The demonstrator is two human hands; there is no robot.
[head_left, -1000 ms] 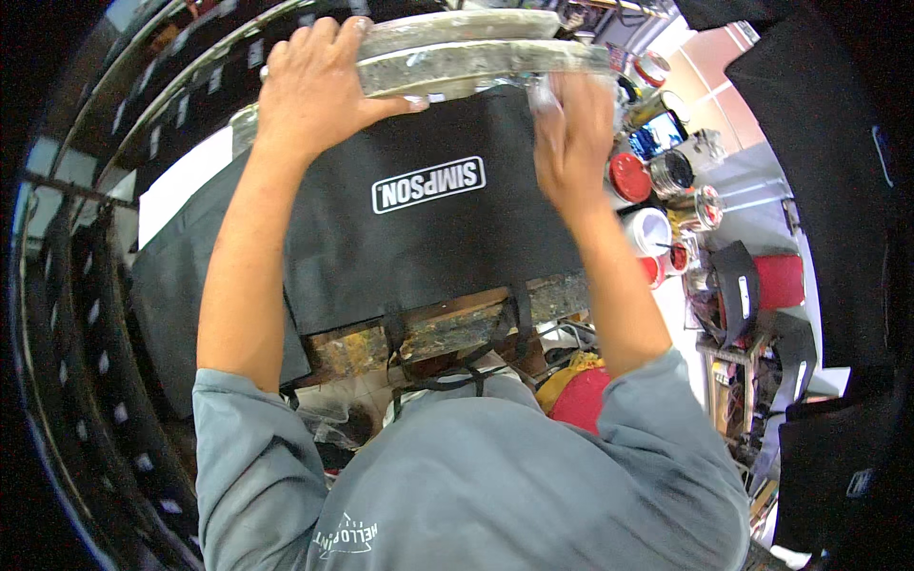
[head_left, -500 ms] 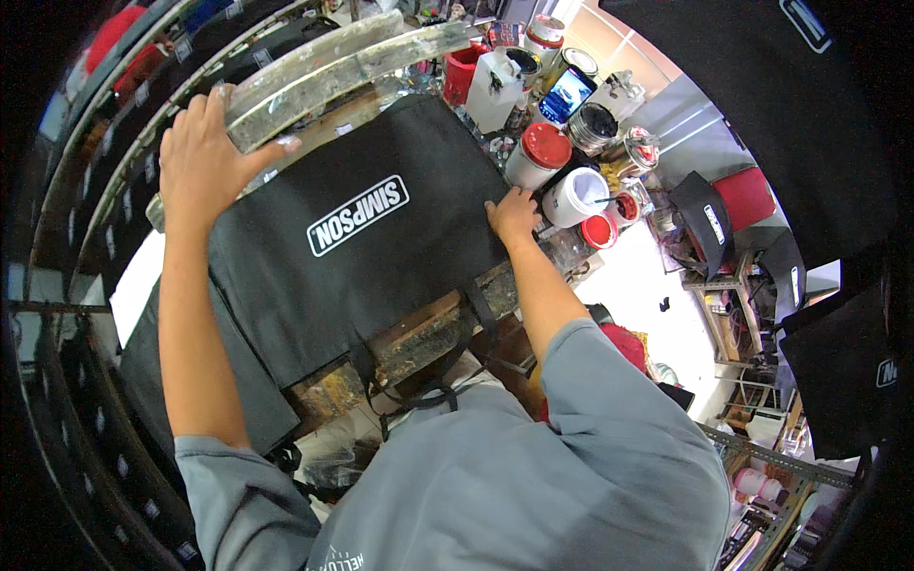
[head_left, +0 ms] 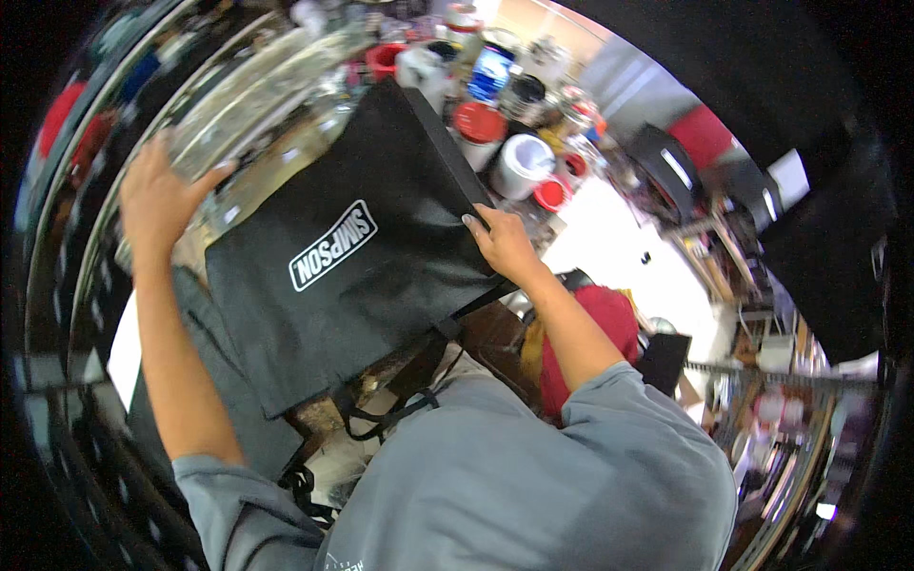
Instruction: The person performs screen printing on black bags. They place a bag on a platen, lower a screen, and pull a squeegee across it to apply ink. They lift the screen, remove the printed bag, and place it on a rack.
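Note:
A flat black fabric bag [head_left: 400, 257] with a white printed label lies slanted across the work surface, and dark straps hang from its near edge. My right hand [head_left: 503, 243] pinches the bag's right edge, thumb on top, and that side is raised off the surface. My left hand [head_left: 160, 205] is open, thumb spread from the fingers, beside the bag's far-left corner. It is next to a paint-stained wooden frame [head_left: 252, 90]; blur hides whether it touches the frame. Another black fabric piece [head_left: 209, 357] lies under the bag on the left.
Paint pots crowd the far right, among them a red-lidded tub [head_left: 479, 124] and a white tub [head_left: 524, 164]. A lit phone [head_left: 489, 73] leans among them. Black bags hang in rows at the left. A red cloth item [head_left: 598, 328] sits right of my body, with shelving [head_left: 781, 381] beyond.
My right hand has taken hold of the bag's right edge and lifted it. The left hand has come off the wooden frame's near bar or shifted along it. The whole view has turned slightly.

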